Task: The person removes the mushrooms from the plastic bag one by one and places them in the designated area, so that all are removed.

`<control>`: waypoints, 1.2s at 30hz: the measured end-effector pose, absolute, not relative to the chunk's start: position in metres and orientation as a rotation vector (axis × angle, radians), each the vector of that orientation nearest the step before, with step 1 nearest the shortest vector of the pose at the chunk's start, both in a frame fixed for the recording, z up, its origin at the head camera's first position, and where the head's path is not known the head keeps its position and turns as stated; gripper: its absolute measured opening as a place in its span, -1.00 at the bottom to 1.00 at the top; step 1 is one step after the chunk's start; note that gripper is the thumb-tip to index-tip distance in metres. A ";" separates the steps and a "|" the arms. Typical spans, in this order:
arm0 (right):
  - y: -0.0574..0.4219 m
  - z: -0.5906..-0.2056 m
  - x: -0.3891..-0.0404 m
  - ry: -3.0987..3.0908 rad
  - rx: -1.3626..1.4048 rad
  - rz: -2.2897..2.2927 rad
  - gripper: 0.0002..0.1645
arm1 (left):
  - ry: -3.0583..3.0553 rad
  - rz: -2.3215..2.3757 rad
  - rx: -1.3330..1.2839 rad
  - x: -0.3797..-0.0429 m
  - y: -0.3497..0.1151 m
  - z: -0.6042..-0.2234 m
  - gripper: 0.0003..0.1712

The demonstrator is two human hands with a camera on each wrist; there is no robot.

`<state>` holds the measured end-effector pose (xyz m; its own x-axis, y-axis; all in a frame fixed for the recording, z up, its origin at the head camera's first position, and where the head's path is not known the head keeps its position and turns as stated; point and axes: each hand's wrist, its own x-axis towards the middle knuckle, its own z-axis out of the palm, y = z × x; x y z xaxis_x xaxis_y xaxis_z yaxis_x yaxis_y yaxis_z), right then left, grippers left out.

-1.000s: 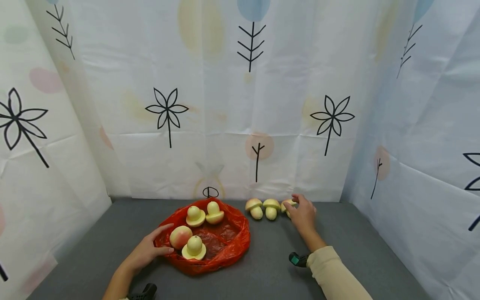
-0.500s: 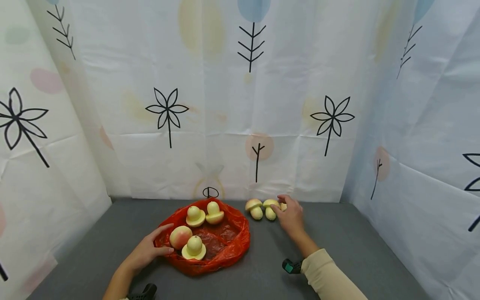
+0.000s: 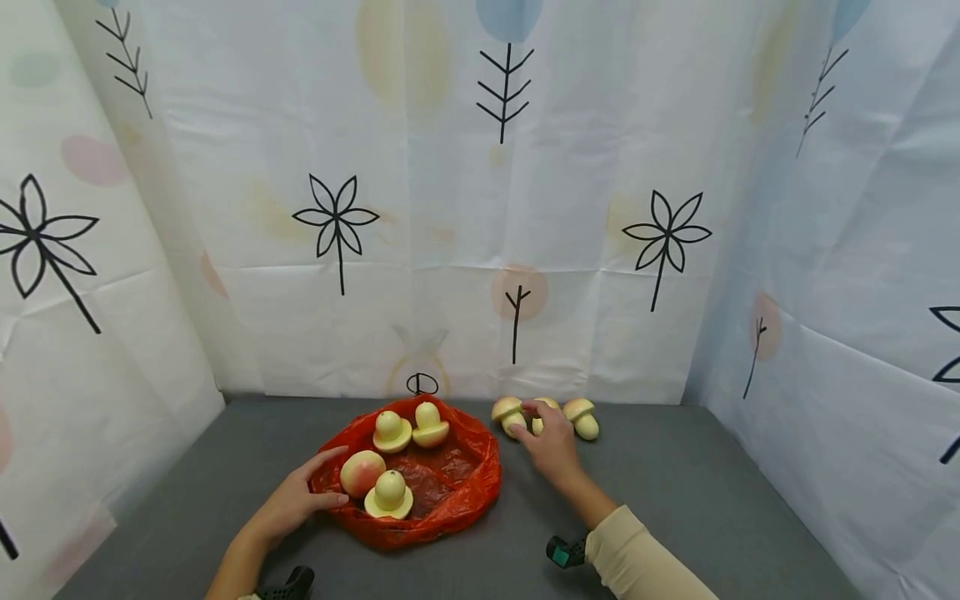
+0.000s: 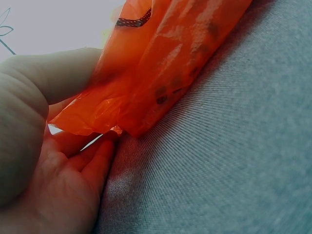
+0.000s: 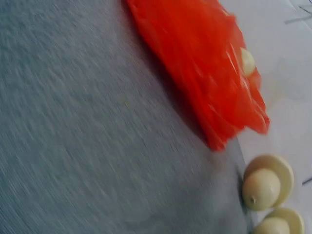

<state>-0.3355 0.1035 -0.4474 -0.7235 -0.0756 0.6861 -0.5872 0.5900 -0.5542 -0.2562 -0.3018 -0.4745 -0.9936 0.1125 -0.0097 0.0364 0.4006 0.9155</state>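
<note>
My left hand [image 3: 288, 506] pinches the edge of the red plastic bag [image 3: 450, 479] on the grey table [image 3: 675, 500], thumb on top. In the bag lie a peach [image 3: 362, 472] and three mushrooms. My right hand [image 3: 553, 435] reaches over the middle mushroom [image 3: 550, 404] behind the bag; I cannot tell if its fingers grip it.

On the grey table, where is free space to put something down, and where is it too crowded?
Bare grey table lies right of the right hand and in front of the red bag. Crowded: the bag's inside, and the back edge, where three mushrooms lie beside the right hand. The left hand holds the bag's left rim.
</note>
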 end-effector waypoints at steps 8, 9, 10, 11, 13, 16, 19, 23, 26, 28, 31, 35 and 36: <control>0.082 -0.444 -0.323 -2.214 0.650 1.040 -0.58 | 2.551 1.703 0.155 -0.257 -0.303 -0.475 -0.11; 0.079 -0.443 -0.322 -2.223 0.663 1.034 -0.59 | 2.551 1.702 0.158 -0.257 -0.303 -0.475 -0.11; 0.076 -0.443 -0.320 -2.226 0.683 1.031 -0.60 | 2.550 1.704 0.159 -0.257 -0.303 -0.475 -0.11; 0.073 -0.442 -0.319 -2.229 0.705 1.036 -0.61 | 2.550 1.704 0.162 -0.257 -0.303 -0.475 -0.11; 0.067 -0.441 -0.316 -2.235 0.747 1.041 -0.61 | 2.551 1.704 0.166 -0.257 -0.303 -0.475 -0.11; 0.057 -0.439 -0.310 -2.249 0.803 1.057 -0.60 | 2.556 1.703 0.169 -0.257 -0.303 -0.476 -0.11; 0.047 -0.437 -0.304 -2.304 0.841 1.079 -0.56 | 2.560 1.700 0.170 -0.256 -0.303 -0.476 -0.11; 0.035 -0.436 -0.294 -2.407 0.893 1.096 -0.49 | 2.559 1.701 0.164 -0.256 -0.303 -0.476 -0.11; 0.027 -0.434 -0.288 -2.445 0.958 1.088 -0.43 | 2.554 1.704 0.161 -0.256 -0.303 -0.476 -0.11; 0.021 -0.434 -0.285 -2.452 1.008 1.074 -0.40 | 2.553 1.706 0.163 -0.256 -0.303 -0.475 -0.11; 0.013 -0.435 -0.282 -2.450 1.096 1.068 -0.36 | 2.555 1.704 0.162 -0.256 -0.303 -0.475 -0.11; 0.004 -0.436 -0.277 -2.460 1.208 1.063 -0.30 | 2.556 1.696 0.154 -0.257 -0.303 -0.474 -0.11; 0.002 -0.435 -0.276 -2.467 1.232 1.063 -0.29 | 2.555 1.695 0.152 -0.257 -0.303 -0.474 -0.10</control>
<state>-0.2761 0.0018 -0.4355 -0.6380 -0.6233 0.4521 -0.7567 0.3986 -0.5183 -0.2571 -0.3026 -0.4743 -0.9925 0.1224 -0.0053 0.0427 0.3861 0.9215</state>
